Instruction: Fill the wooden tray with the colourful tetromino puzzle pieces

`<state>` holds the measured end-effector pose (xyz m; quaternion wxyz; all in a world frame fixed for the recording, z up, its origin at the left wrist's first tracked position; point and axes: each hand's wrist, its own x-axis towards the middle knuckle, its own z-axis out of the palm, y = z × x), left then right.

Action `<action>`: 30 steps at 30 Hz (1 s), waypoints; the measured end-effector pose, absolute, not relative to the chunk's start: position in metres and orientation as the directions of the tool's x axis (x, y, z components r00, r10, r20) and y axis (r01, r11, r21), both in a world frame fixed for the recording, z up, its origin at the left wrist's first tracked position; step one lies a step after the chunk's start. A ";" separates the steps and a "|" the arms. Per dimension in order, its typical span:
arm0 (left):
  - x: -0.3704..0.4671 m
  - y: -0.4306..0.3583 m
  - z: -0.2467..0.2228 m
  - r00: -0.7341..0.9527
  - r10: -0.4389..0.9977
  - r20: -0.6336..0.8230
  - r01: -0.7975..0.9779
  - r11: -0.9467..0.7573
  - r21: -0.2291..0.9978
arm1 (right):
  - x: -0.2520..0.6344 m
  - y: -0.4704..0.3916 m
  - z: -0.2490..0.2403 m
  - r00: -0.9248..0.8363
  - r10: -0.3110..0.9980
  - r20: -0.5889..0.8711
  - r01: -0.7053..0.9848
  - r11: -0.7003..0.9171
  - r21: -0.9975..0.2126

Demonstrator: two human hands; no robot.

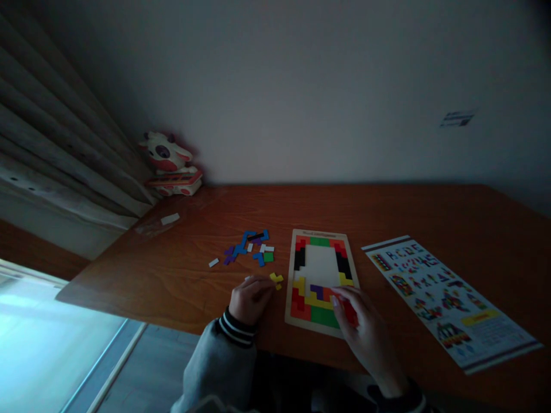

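A wooden puzzle board (318,264) lies on the table, its edges lined with coloured block pieces around a bare pale middle. My right hand (364,324) is over its lower right part. Thumb and forefinger close in at the right end of an orange puzzle piece (328,293), beside a purple piece (317,291) on the board. Left of the board rests my left hand (252,298), fingers curled in. Its fingertips meet yellow puzzle pieces (276,278); whether anything is inside the fingers is hidden.
Loose blue, purple, white and green pieces (268,257) are scattered left of the board. A printed pattern sheet (447,304) lies to the right. A cow-shaped toy (172,163) stands at the back left, near the curtain (64,126). The table's front edge runs below my hands.
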<state>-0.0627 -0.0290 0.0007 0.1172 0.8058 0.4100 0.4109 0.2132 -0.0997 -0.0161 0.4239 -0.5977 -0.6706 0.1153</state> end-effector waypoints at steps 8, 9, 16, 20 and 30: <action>-0.031 -0.004 0.018 0.359 0.827 0.433 0.515 -0.563 0.647 | 0.213 -0.099 -0.014 0.068 0.893 0.446 0.709 0.271 -0.651; -0.029 0.000 0.020 0.372 0.828 0.419 0.516 -0.560 0.648 | 0.213 -0.100 -0.014 0.072 0.893 0.445 0.712 0.267 -0.650; -0.015 0.019 0.014 0.455 0.792 0.407 0.516 -0.607 0.604 | 0.212 -0.099 -0.012 0.065 0.882 0.467 0.715 0.286 -0.638; -0.005 0.018 0.007 0.448 0.805 0.388 0.494 -0.585 0.644 | 0.213 -0.100 -0.014 0.060 0.890 0.452 0.715 0.277 -0.642; 0.001 0.013 0.003 0.434 0.786 0.440 0.583 -0.618 0.527 | 0.212 -0.100 -0.014 0.060 0.892 0.448 0.710 0.277 -0.647</action>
